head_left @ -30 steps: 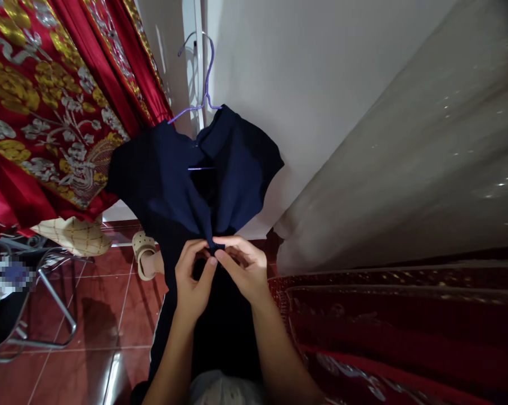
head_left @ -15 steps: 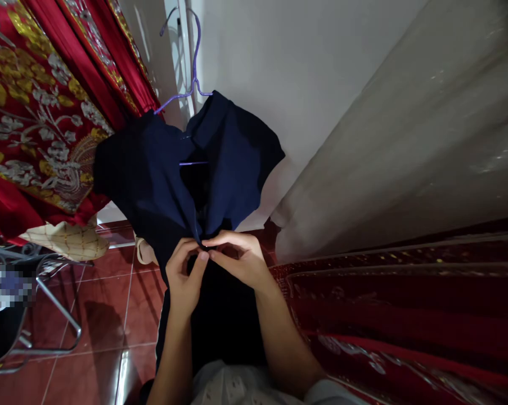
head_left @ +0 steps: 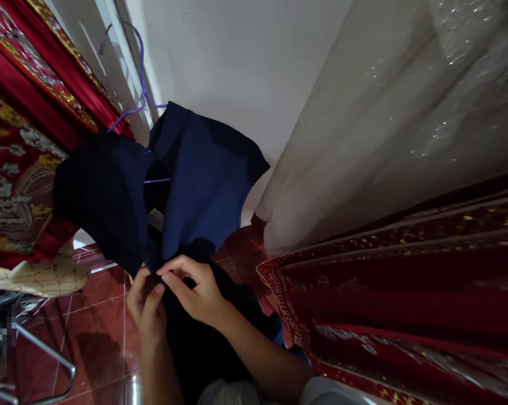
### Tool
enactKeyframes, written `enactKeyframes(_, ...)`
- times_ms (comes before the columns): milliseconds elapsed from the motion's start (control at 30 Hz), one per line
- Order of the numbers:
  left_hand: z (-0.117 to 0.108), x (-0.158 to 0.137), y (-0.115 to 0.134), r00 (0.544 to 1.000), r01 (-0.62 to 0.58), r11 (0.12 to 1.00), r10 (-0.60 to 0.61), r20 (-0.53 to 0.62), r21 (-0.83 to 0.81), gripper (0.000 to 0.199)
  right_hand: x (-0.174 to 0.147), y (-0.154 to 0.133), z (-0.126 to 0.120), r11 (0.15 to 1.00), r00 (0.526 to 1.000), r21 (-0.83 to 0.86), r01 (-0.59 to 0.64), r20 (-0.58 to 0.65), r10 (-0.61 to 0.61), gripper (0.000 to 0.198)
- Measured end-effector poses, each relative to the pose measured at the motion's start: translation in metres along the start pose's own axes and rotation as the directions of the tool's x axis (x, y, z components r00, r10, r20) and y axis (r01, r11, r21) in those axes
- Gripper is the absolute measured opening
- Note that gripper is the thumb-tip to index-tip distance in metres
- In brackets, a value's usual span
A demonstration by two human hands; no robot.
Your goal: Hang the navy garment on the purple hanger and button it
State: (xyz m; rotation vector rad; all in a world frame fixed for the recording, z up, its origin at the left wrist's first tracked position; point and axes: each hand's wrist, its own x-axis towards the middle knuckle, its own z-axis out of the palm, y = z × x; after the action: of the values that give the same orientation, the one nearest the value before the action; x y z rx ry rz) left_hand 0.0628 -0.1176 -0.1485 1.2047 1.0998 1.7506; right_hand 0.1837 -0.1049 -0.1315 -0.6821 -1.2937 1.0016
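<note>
A navy shirt [head_left: 207, 185] with an open front hangs on a purple hanger [head_left: 142, 73]. My left hand [head_left: 146, 301] pinches the left front edge of the shirt, thumb and fingers close together. Just beside it, my right hand [head_left: 197, 287] has thumb and forefinger pressed together on the front opening at nearly the same spot. Any button or small fastener between the fingertips is too small to make out. Inside the neck opening a pale label [head_left: 156, 218] shows. The lower part of the shirt is very dark and partly behind my forearms.
Red cloth with gold and silver embroidery [head_left: 17, 169] hangs at the left. Sheer whitish sparkly fabric [head_left: 321, 152] and dark red trimmed cloth [head_left: 384, 292] fill the right. A metal-framed chair [head_left: 46, 349] stands on the red tiled floor [head_left: 97, 332] at lower left.
The shirt, hanger and both hands now appear further left and somewhat lower in view. The neck opening shows a pale label inside. Both hands keep pinching the front edge.
</note>
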Motion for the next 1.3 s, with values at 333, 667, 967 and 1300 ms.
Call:
enactKeyframes(333,0.027,-0.001,0.009,0.975,-0.156,0.949,0.102,0.199,0.276,0.005,0.009,0.005,-0.037,0.997,0.992,-0.071,-0.025,-0.128,0.016,0.014)
enactKeyframes(667,0.037,-0.006,0.009,0.97,-0.03,0.979,-0.02,0.241,0.203,0.009,0.015,0.0,-0.047,0.984,1.0,-0.18,0.0,-0.023,-0.004,0.006)
enactKeyframes(967,0.03,0.004,0.003,0.94,-0.084,0.927,-0.048,0.338,0.365,0.013,0.017,0.011,-0.054,0.962,0.999,-0.273,0.017,0.034,-0.008,0.008)
enactKeyframes(1300,0.04,0.001,0.01,0.846,-0.307,0.762,-0.057,0.53,0.571,0.016,0.146,-0.018,-0.072,0.799,0.907,-0.483,0.358,-0.022,-0.42,0.024)
